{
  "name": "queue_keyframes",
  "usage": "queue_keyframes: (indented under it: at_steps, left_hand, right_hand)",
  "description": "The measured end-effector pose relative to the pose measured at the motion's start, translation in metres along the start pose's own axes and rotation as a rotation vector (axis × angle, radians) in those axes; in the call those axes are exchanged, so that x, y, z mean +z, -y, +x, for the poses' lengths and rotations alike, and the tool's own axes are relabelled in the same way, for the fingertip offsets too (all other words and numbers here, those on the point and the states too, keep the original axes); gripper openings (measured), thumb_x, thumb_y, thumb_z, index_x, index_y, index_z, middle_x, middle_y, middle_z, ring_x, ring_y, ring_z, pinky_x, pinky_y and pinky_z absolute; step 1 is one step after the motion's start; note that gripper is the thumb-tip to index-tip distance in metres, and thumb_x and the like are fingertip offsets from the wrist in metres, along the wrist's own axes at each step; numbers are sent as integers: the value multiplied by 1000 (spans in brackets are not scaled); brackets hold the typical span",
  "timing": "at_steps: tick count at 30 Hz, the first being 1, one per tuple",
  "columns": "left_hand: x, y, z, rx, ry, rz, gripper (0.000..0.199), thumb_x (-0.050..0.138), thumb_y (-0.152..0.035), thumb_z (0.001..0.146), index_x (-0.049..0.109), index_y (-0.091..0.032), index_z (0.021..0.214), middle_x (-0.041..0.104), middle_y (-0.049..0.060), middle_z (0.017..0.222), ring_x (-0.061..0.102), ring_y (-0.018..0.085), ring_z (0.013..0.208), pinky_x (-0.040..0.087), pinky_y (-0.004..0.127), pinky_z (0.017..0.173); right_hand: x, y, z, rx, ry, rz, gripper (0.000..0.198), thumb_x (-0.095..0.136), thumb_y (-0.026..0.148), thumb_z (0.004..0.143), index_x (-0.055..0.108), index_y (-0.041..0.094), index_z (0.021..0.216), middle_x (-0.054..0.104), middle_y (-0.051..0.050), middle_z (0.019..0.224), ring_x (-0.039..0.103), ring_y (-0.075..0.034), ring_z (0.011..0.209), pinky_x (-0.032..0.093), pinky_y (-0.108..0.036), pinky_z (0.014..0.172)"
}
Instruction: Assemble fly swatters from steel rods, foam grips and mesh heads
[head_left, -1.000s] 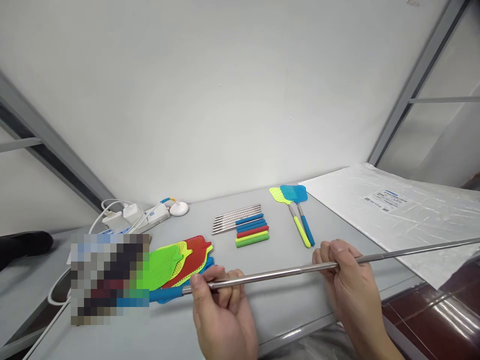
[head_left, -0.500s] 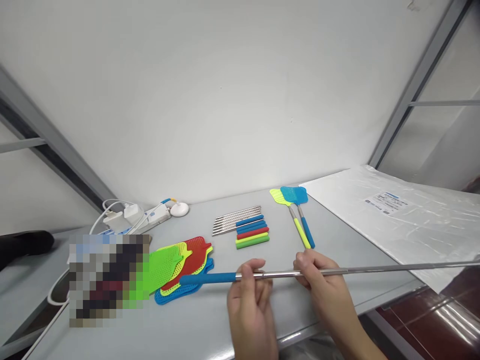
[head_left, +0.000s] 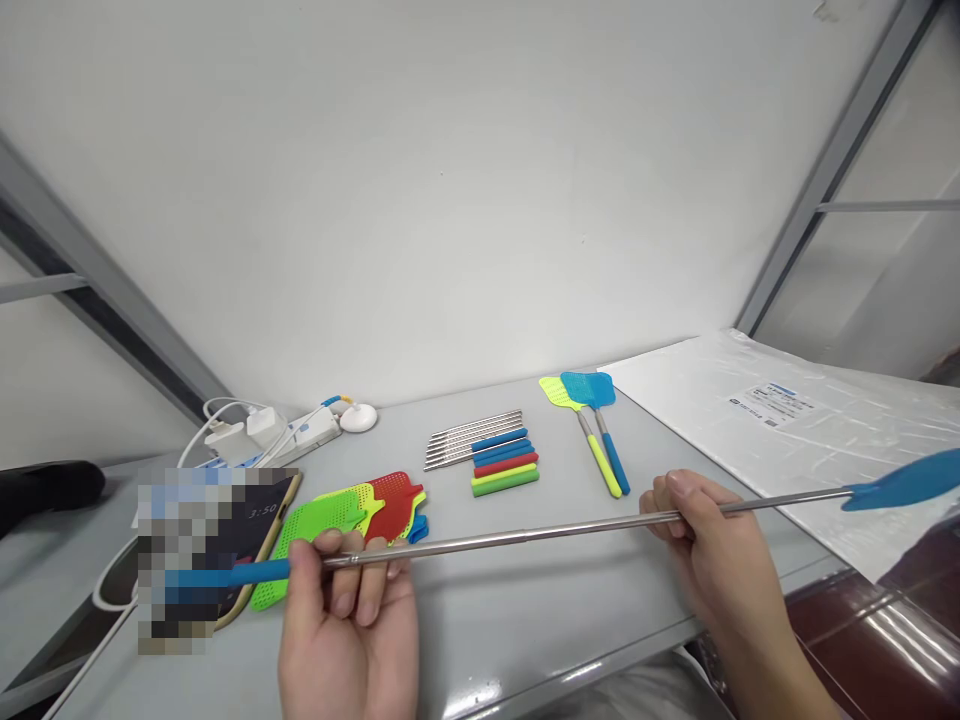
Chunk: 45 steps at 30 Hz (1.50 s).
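An extended fly swatter [head_left: 517, 537] with a blue handle, a thin telescopic metal rod and a blue head lies across both my hands, above the table. Where the handle meets the rod, my left hand [head_left: 349, 620] holds it between thumb and fingers, palm up. My right hand [head_left: 712, 540] is closed round the rod nearer the head, which reaches the right edge of the view. Beneath the left end lie loose swatter heads [head_left: 322, 525] in green, yellow, red and blue, partly covered by my left hand. Behind the rod are several coloured handles [head_left: 506, 465] and metal rods [head_left: 457, 440].
Two assembled fly swatters [head_left: 600, 440], yellow and blue, lie at the back right. A white plastic package [head_left: 690, 410] covers the table's right side. On the left are a partly blurred phone [head_left: 262, 530], a power strip [head_left: 315, 432] with cables and a white round device [head_left: 358, 417].
My hands have moved apart, left hand leftward and right hand rightward. The fly swatter has shifted left, bringing its blue head into view, and its right end is raised.
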<state>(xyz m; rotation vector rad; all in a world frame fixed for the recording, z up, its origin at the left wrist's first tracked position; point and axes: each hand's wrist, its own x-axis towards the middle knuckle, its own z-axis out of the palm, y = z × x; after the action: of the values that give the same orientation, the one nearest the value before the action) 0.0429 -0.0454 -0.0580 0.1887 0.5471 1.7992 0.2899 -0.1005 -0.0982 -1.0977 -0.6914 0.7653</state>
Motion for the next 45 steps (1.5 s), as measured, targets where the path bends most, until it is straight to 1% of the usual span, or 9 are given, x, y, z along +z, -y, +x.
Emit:
queue_keyframes:
  at_steps: [7, 14, 21, 26, 29, 33, 37, 41, 45]
  left_hand:
    - [-2, 0, 4, 30, 21, 4, 11, 59, -22, 94, 58, -15, 85, 34, -9, 57, 23, 4, 42, 38, 12, 44]
    - [3, 19, -11, 66, -37, 58, 13, 60, -27, 93, 60, -18, 84, 28, -10, 53, 18, 5, 41, 41, 14, 48]
    - [2, 73, -47, -196, -45, 144, 32, 69, -46, 84, 65, -14, 83, 24, -11, 52, 19, 2, 42, 36, 17, 46]
    - [-1, 91, -60, -245, 1, 175, 38, 69, -52, 82, 65, -15, 78, 20, -11, 51, 20, 2, 42, 33, 19, 46]
    - [-1, 85, -52, -292, 14, 168, 36, 69, -50, 83, 65, -14, 78, 21, -11, 50, 20, 2, 42, 33, 19, 47]
    - [-3, 62, -28, -299, -18, 135, 32, 66, -43, 87, 61, -14, 74, 19, -11, 50, 17, 3, 42, 34, 18, 46]
    - [-2, 34, -11, -169, -36, 105, 25, 62, -34, 91, 59, -16, 75, 24, -10, 50, 19, 4, 41, 38, 17, 48]
    - [0, 17, -4, -137, 19, 100, 22, 60, -30, 92, 58, -16, 75, 26, -9, 49, 21, 5, 41, 41, 18, 50]
    - [-4, 10, 4, -145, 26, 81, 18, 61, -27, 91, 58, -16, 76, 26, -10, 48, 20, 5, 40, 39, 18, 47]
  right_hand:
    - [5, -1, -4, -2, 2, 25, 47, 67, 45, 84, 39, 22, 54, 30, 5, 55, 28, -13, 57, 20, -31, 54]
    - [7, 0, -6, -85, -124, 77, 48, 64, 38, 89, 33, 22, 56, 25, 6, 55, 26, -12, 54, 22, -30, 54]
    - [22, -7, -20, -84, -114, -31, 49, 63, 47, 86, 33, 23, 55, 31, 4, 56, 30, -13, 55, 27, -30, 52]
    - [28, -6, -23, -114, -171, -37, 49, 61, 48, 87, 31, 23, 56, 31, 4, 56, 29, -13, 54, 28, -30, 53]
    - [29, -8, -25, -126, -161, -45, 49, 59, 47, 89, 31, 23, 56, 30, 4, 56, 28, -13, 55, 26, -31, 54]
    - [24, -15, -23, -172, 50, -138, 46, 58, 43, 91, 43, 20, 54, 36, 3, 57, 34, -13, 56, 26, -30, 54]
    - [13, -10, -13, -230, 6, 114, 44, 50, 44, 95, 54, 19, 58, 35, 4, 55, 35, -12, 54, 27, -27, 51]
    - [12, 3, -5, -258, -50, 273, 39, 45, 49, 95, 71, 20, 87, 51, 0, 62, 47, -13, 60, 39, -27, 57]
    - [19, 11, 0, -65, 5, 420, 52, 39, 60, 93, 70, 21, 111, 62, -6, 77, 57, -19, 75, 47, -31, 63]
